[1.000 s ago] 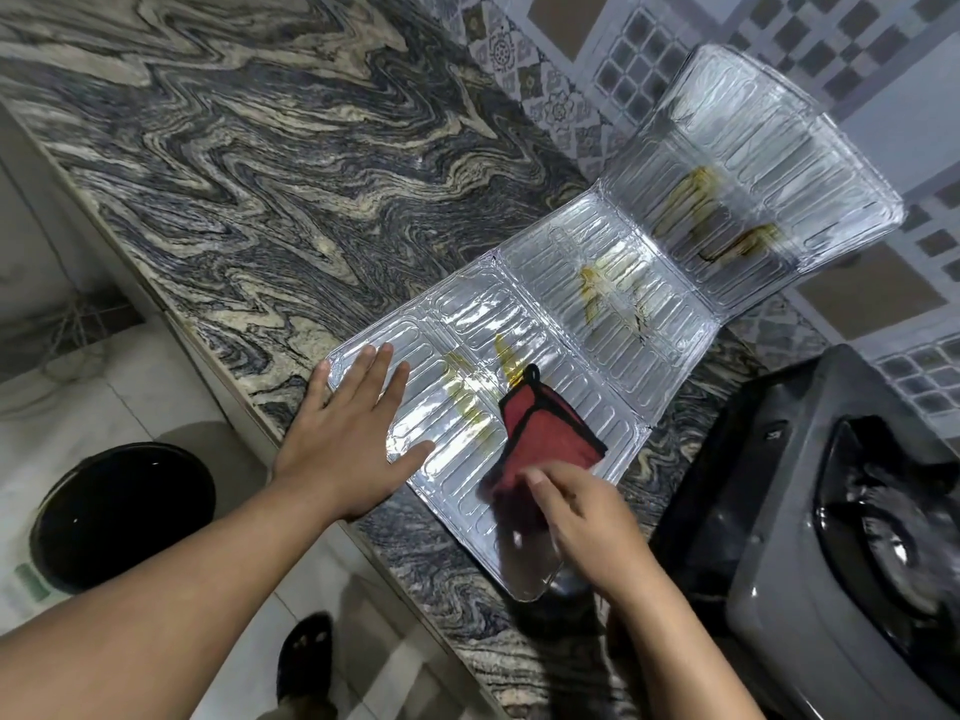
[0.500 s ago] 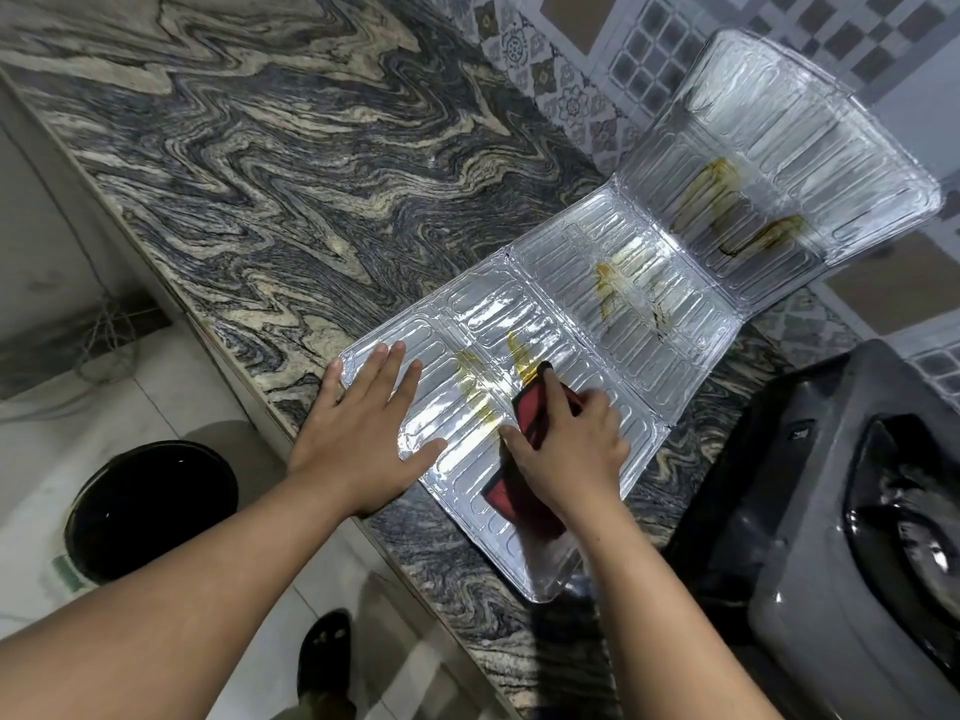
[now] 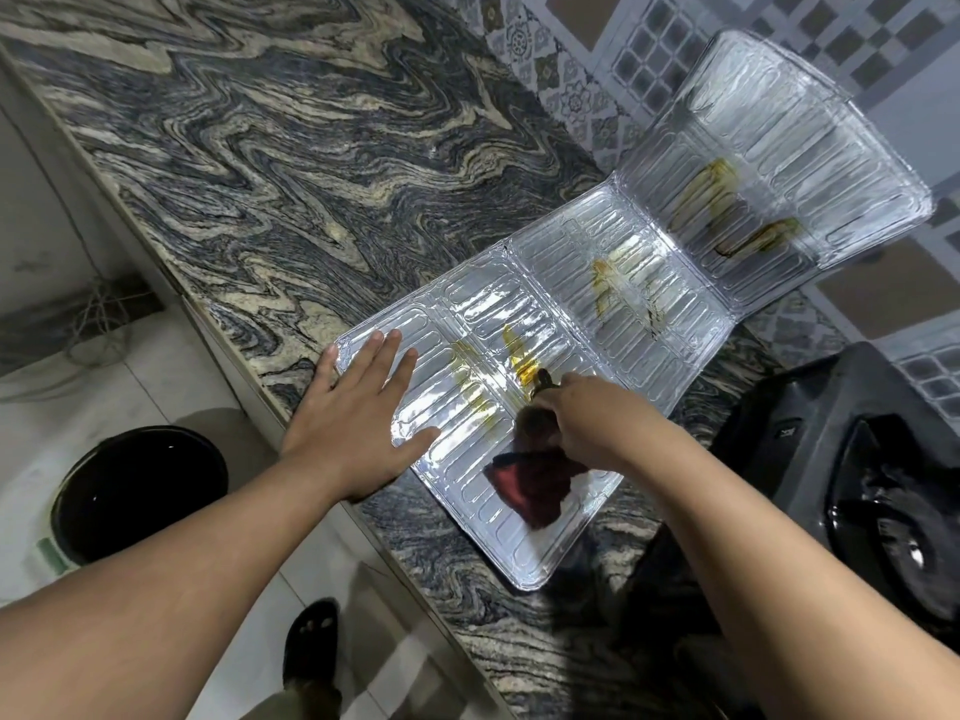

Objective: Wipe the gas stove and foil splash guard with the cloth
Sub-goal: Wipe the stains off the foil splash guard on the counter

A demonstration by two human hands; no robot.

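Standing at the edge of the worktop (image 3: 291, 163), the person had a dark sandal (image 3: 310, 648) on the tiled floor and a black bin (image 3: 139, 495) off to the left. The left hand (image 3: 358, 418) lay flat, fingers (image 3: 387, 350) spread wide and holding nothing, with the palm over the worktop's front edge and the fingers pressing on the near corner of the foil splash guard (image 3: 644, 324). Just right of it, the right hand (image 3: 587, 418) was bunched on a dark red cloth (image 3: 535, 480), its fingers closed over the top of the cloth and pressing it against the nearest foil panel; the rest of the cloth trailed back toward the person on the same panel. Yellow-brown grease streaks (image 3: 511, 350) sat just beyond the right hand and between the two hands. The guard's near and middle panels lay flat on the worktop, and the middle one carried more streaks. The far panel was tilted up against the patterned tile wall (image 3: 597, 59) and was stained as well. At the right, apart from the guard, stood the black gas stove (image 3: 852, 459), its burner partly in view.
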